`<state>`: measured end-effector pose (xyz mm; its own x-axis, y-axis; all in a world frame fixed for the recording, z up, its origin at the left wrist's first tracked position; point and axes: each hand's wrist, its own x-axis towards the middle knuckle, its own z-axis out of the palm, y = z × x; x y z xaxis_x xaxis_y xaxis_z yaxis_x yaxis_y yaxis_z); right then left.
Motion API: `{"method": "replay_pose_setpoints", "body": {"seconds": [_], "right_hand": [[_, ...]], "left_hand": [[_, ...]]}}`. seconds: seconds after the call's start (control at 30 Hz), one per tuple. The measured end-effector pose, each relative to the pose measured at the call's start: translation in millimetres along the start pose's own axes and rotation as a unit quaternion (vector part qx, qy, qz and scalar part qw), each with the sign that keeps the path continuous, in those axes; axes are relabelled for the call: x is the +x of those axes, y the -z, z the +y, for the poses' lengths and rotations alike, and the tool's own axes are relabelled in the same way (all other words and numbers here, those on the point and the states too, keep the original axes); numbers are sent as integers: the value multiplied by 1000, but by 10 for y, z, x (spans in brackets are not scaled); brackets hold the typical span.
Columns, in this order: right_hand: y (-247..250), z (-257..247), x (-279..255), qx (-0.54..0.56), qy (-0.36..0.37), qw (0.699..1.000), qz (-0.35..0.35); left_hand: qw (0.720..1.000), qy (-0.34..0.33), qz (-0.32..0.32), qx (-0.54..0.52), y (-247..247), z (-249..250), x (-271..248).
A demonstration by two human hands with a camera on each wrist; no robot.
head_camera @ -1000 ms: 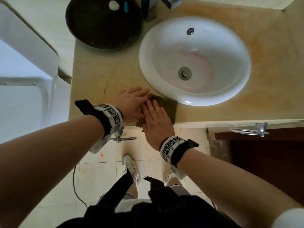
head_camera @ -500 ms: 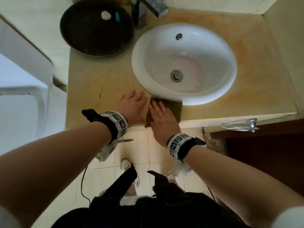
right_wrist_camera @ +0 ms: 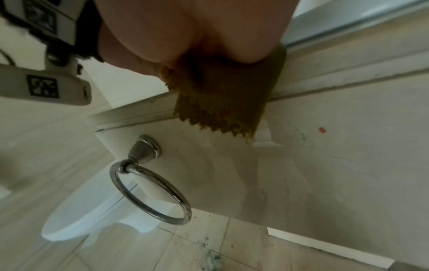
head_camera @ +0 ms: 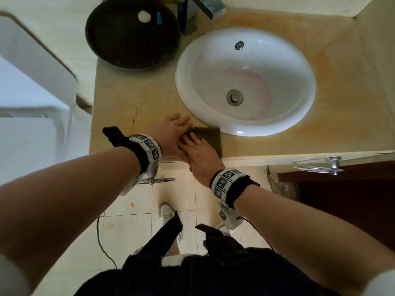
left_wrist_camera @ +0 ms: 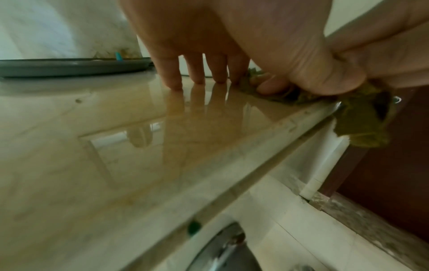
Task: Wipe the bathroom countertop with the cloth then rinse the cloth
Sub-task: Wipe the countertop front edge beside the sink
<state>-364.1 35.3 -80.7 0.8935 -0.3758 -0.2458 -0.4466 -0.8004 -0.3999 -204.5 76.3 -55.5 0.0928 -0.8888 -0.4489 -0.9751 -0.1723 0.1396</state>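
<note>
An olive-green cloth (head_camera: 213,138) lies on the beige countertop (head_camera: 128,107) at its front edge, just below the white sink (head_camera: 181,86). My right hand (head_camera: 198,154) lies flat on the cloth with straight fingers pointing up and left. My left hand (head_camera: 168,133) rests beside it, its straight fingers on the bare counter and its thumb side at the cloth's left edge. In the left wrist view the fingertips (left_wrist_camera: 174,82) touch the glossy counter (left_wrist_camera: 92,146) and the thumb presses the cloth (left_wrist_camera: 362,124). The right wrist view shows the cloth (right_wrist_camera: 223,102) hanging over the counter edge under my palm (right_wrist_camera: 185,31).
A dark round tray (head_camera: 128,43) with small items sits at the counter's back left, next to the faucet (head_camera: 210,7). Chrome towel rings (head_camera: 318,165) (right_wrist_camera: 148,194) hang below the counter front. A white toilet (head_camera: 32,71) stands to the left. A wall bounds the counter on the right.
The two hands have come together: my right hand has turned to the left and its fingers now lie against my left hand. The cloth stays at the front edge below the sink.
</note>
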Motion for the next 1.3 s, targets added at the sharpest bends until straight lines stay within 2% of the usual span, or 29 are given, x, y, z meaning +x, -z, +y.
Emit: {"method": "replay_pose_setpoints", "body": {"seconds": [0.2, 0.33, 0.47, 0.57, 0.7, 0.77, 0.87, 1.0, 1.13, 1.23, 1.3], "right_hand": [[103, 38, -176, 48, 17, 999, -18], [175, 275, -439, -12, 36, 998, -40], [300, 573, -590, -30, -64, 997, -25], [227, 472, -458, -44, -91, 995, -1], [56, 107, -142, -79, -36, 996, -5], [28, 135, -123, -90, -15, 996, -7], [107, 455, -305, -103, -12, 995, 5], [304, 1120, -804, -85, -89, 992, 18], [385, 1540, -1081, -72, -182, 978, 73], [293, 1319, -951, -75, -200, 975, 68], [202, 1054, -838, -75, -143, 985, 57]], "left_hand": [[1000, 0, -5, -4, 76, 27, -62], [1000, 12, 2, -27, 185, 33, -48], [999, 6, 0, -34, 123, 12, 6], [999, 15, 10, -42, 53, 35, 0], [1000, 10, 26, -11, -12, 68, 34], [999, 12, 29, -8, -47, 54, 56], [999, 19, 29, -25, -87, 34, 53], [996, 66, 37, -55, -99, 192, 34], [988, 107, 51, -94, -139, 391, 56], [985, 118, 61, -106, -155, 424, 78], [985, 118, 65, -109, -157, 436, 84]]}}
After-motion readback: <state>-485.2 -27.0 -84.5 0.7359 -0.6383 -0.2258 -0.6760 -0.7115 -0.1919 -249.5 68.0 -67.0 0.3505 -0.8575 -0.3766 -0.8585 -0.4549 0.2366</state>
